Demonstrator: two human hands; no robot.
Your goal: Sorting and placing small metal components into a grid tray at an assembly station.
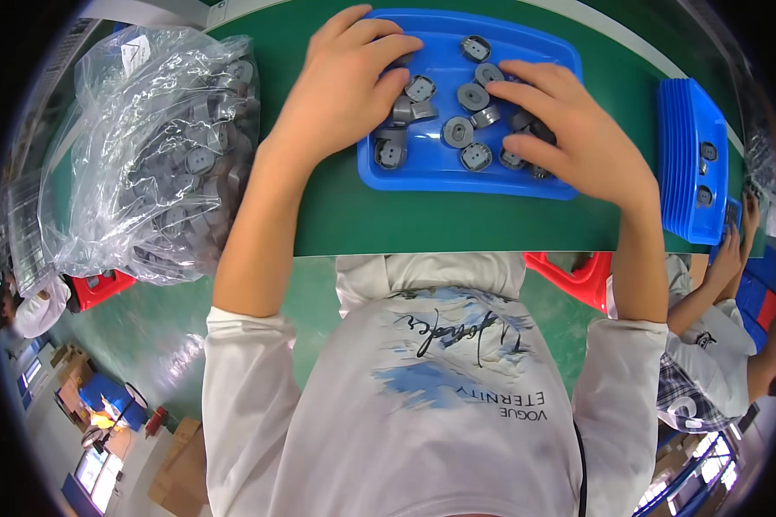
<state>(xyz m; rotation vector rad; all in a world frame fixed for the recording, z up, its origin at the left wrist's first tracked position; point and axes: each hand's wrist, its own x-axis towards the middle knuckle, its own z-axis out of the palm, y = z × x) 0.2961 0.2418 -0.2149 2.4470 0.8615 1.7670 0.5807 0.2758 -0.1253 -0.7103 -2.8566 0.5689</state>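
Observation:
A shallow blue tray (448, 179) lies in front of me on a green table, with several round grey plastic parts (458, 132) scattered in it. Some show a smooth disc face, others a hollow side. My left hand (345, 86) reaches over the tray's left side, fingers apart and bent, close to a grey part (420, 88); what lies under its fingertips is partly hidden. Over the right side, my right hand (569, 129) has its fingers spread above a cluster of parts, its index fingertip at a disc-shaped part (489, 74). Neither hand visibly grips a part.
A clear plastic bag (159, 164) full of similar grey parts stands to the left. At the right is a stack of blue trays (694, 159), the top one holding grey parts. Another person's hands (733, 250) are beside it. The green table's edge (457, 253) runs before me.

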